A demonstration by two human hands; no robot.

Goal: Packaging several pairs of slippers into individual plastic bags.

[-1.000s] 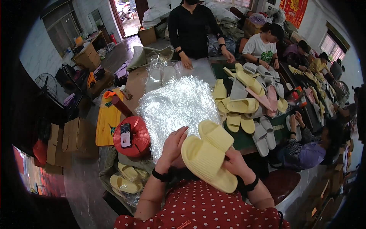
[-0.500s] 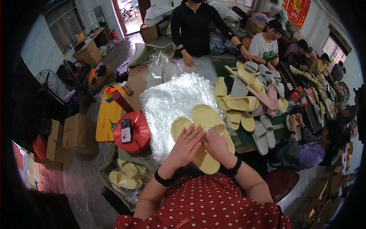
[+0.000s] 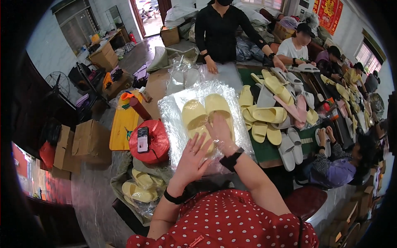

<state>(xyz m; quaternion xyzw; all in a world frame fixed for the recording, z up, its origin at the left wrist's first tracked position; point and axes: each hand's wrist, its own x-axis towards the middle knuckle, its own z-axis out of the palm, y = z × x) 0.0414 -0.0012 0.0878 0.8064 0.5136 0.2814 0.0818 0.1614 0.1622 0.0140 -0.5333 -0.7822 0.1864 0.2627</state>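
A pair of pale yellow slippers lies side by side on a stack of shiny clear plastic bags [image 3: 171, 113], toes pointing away from me. My left hand [image 3: 189, 159] rests palm down over the heel end of the left slipper [image 3: 193, 113], its fingers stretched out and spread. Across the right slipper [image 3: 217, 103] lies my right hand [image 3: 222, 133], fingers extended on its footbed just below the strap; the hand hides much of this slipper's heel part. Neither hand is closed round a slipper.
Left of the bags stands a red roll of plastic twine [image 3: 155, 151] with a phone [image 3: 142, 139] on it. Piled yellow, grey and pink slippers [image 3: 269, 113] cover the table to the right. Bagged yellow slippers [image 3: 138, 192] sit low left. A co-worker in black [image 3: 219, 35] stands opposite.
The yellow slippers have moved forward and left, from tilted and overlapping near my body to side by side on the bags. My hands have gone with them; my right hand's fingers have straightened.
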